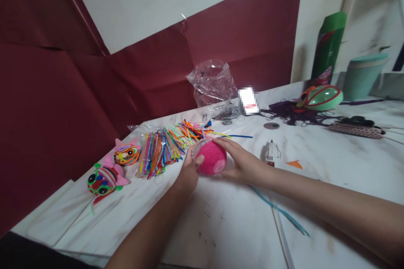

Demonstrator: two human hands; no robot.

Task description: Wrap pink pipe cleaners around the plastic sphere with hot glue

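A round pink craft ball (212,159), its surface wound in fuzzy strands, sits between my hands above the marble-patterned table. From the left side, my left hand (190,168) grips it with the thumb over its front. My right hand (236,157) curves round the ball's right side, fingers over the top and thumb low down. Just beyond lies a heap of coloured pipe cleaners (164,151), partly in a plastic bag. Near my right forearm are a glue gun (272,152) and teal pipe cleaners (284,212), which pass out from beneath that arm.
Two decorated fish crafts (104,180) (126,153) rest at the left. A transparent bag (214,82) and a lit phone (248,101) are at the back. Farther right stand a green balloon craft (323,97), a green bottle (330,46), a teal cup (362,77) and a hairbrush (356,128).
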